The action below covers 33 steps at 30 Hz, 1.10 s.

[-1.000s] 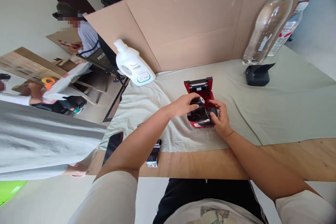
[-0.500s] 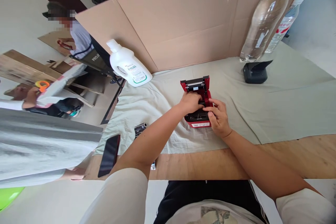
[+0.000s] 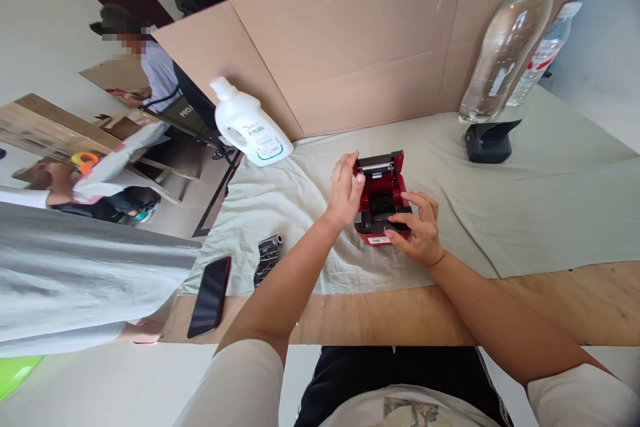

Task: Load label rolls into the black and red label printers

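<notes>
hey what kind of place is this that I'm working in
Probably a makeshift indoor workroom, not a proper workshop. The table wears a loose cloth, a cardboard screen walls off its back, and other people sit at another table beside it. Both hands rest on a small red printer.

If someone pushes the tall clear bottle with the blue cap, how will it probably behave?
The tall clear bottle probably tips easily: it is tall and narrow. It looks mostly empty, so likely light. Once down, its round body would probably roll on the cloth.
</notes>
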Each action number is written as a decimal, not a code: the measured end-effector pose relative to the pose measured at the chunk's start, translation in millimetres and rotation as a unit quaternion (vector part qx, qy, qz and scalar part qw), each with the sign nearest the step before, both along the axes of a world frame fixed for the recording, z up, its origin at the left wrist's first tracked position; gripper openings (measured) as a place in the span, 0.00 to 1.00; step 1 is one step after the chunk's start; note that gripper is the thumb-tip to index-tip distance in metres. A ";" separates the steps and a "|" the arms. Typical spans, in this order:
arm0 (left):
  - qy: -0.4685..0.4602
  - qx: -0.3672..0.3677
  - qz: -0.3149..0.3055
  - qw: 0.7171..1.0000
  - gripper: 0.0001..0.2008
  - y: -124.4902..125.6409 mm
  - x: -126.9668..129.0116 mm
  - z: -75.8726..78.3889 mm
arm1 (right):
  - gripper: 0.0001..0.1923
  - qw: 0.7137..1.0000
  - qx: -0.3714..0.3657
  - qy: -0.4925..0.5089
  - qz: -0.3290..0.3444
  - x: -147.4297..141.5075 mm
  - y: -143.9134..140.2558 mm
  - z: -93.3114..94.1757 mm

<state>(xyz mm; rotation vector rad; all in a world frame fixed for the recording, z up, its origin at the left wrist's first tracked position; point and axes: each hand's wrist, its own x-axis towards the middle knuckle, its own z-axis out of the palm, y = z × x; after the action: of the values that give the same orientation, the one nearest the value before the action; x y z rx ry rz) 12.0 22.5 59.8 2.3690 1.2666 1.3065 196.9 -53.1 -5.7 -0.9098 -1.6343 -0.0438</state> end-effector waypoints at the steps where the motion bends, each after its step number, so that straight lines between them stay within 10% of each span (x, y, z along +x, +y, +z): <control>1: -0.007 0.005 0.000 1.000 0.31 -5.0 0.3 -2.9 | 0.10 1.000 -0.002 -0.005 -0.006 -0.4 -0.4 0.0; 17: -0.059 0.093 0.057 0.992 0.23 -72.8 7.5 -69.9 | 0.39 0.999 -0.045 -0.001 0.011 -1.9 4.3 -4.9; 33: -0.092 0.094 0.074 0.989 0.20 -71.7 12.8 -76.4 | 0.33 0.999 -0.036 -0.017 -0.026 -1.9 5.5 -8.1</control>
<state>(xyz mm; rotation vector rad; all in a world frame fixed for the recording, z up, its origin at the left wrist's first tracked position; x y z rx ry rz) 24.8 -49.2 -16.6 2.2414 1.3386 1.7159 195.0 -47.6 -13.8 -1.0119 -1.6527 -0.0379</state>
